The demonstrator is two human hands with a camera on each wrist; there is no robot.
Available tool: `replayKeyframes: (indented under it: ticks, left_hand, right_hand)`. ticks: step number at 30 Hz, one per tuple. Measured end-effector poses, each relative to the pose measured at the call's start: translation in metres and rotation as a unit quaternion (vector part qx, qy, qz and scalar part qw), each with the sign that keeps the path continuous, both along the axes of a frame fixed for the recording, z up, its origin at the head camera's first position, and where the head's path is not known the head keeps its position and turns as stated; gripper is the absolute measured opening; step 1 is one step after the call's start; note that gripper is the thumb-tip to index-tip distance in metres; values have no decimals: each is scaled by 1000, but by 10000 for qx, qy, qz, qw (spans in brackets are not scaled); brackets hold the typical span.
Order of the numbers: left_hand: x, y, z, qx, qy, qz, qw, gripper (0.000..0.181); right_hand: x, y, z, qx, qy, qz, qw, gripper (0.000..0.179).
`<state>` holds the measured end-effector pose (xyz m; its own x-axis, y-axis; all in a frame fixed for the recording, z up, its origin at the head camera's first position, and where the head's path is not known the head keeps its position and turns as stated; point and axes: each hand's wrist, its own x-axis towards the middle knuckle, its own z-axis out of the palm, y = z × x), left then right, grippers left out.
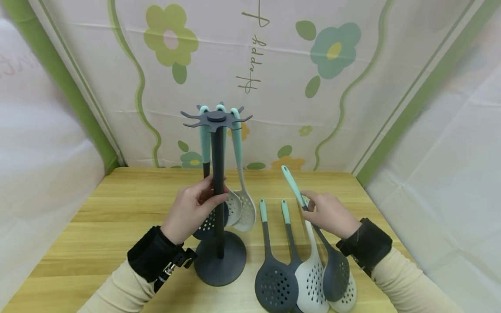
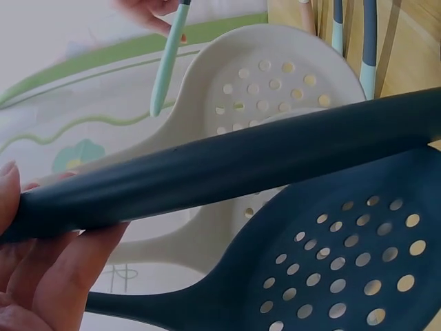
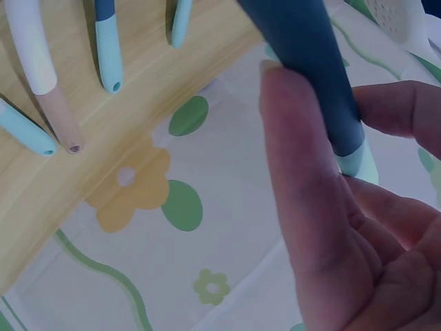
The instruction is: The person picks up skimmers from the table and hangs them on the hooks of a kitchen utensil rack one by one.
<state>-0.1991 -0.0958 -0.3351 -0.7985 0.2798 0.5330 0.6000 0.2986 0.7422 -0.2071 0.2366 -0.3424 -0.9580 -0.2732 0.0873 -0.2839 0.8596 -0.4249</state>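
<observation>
My left hand (image 1: 195,208) grips the black post (image 2: 227,169) of a utensil rack, which stands on a round base (image 1: 220,271). Several mint-handled utensils hang from its hooked top (image 1: 216,116), among them a dark skimmer (image 2: 344,276) and a pale skimmer (image 2: 269,76), just behind the post. In my right hand (image 1: 330,213) is a dark skimmer with a mint handle (image 1: 291,182), pinched between thumb and fingers near where the handle meets the dark shaft (image 3: 310,76). It tilts, handle end up, and its dark head (image 1: 336,274) is over the pale utensils.
Right of the base, a dark skimmer (image 1: 276,284), a white skimmer (image 1: 311,282) and other utensils lie close together on the wooden table (image 1: 98,226), handles pointing away. A flower-printed cloth (image 1: 274,108) rises behind the table's far edge and along both sides.
</observation>
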Motion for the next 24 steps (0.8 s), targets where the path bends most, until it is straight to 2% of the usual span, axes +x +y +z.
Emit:
replayKeyframes:
  ticks: [14, 24]
  left_hand:
    - [1, 2, -1, 18, 21, 93, 10000, 30]
    - [0, 1, -1, 193, -74, 84, 9998, 34]
  right_hand:
    - [3, -7, 9, -102, 250, 134, 9995, 51]
    - [5, -9, 16, -160, 526, 256, 9982, 50]
